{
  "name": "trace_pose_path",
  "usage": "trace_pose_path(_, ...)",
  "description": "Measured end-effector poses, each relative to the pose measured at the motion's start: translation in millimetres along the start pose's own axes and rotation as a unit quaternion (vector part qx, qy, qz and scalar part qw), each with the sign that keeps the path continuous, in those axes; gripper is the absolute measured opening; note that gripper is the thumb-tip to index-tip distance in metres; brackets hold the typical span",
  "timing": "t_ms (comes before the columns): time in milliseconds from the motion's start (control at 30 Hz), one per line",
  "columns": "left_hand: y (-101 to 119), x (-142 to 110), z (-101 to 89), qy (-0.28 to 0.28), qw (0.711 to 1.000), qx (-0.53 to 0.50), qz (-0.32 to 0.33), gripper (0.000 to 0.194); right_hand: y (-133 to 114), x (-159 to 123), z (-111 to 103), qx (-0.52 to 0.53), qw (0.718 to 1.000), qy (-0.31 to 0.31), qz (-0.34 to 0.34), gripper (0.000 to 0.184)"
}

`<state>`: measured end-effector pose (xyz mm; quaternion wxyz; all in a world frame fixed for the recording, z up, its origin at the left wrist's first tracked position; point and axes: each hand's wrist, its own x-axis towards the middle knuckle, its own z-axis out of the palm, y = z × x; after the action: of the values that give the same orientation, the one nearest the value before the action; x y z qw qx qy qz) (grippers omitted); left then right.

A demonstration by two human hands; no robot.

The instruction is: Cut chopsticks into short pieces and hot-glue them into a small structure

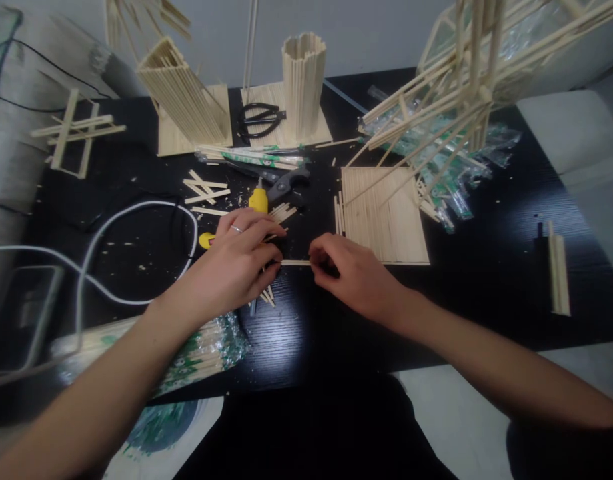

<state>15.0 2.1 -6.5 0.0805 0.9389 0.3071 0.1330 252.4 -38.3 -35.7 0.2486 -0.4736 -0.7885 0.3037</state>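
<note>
A thin wooden stick [296, 263], like a disposable chopstick, spans the gap between my two hands just above the black table. My left hand [243, 250], with a ring on one finger, is closed with thumb and fingers at the stick's left end. Thumb and forefinger of my right hand [356, 277] pinch its right end. A yellow glue gun [259, 199] lies partly hidden behind my left hand. Beyond my right hand is a flat panel of sticks laid side by side [393, 220], with a few loose sticks along its left edge.
At the back stand two stick towers, a leaning one [183, 93] and a rounded one [303, 87], beside black scissors [261, 121]. Grey-handled pliers [289, 183] lie nearby. A tall stick frame [466, 100] rises at right. Wrapped chopsticks [201, 353] and a white cable [111, 293] lie at left.
</note>
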Motion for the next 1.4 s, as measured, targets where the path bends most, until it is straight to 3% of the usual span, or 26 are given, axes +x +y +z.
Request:
trace_pose_path(600, 1.2, 1.3, 2.4, -0.006, 0.999, -0.035, -0.010, 0.017, 1.2, 2.1, 1.6, -0.031, 0.998, 0.021, -0.052, 0.012)
trace_pose_path(1400, -0.9, 0.4, 3.3, -0.012, 0.999, -0.046, -0.011, 0.018, 0.1, 2.0, -1.8, -0.022, 1.000, -0.013, -0.017, 0.010)
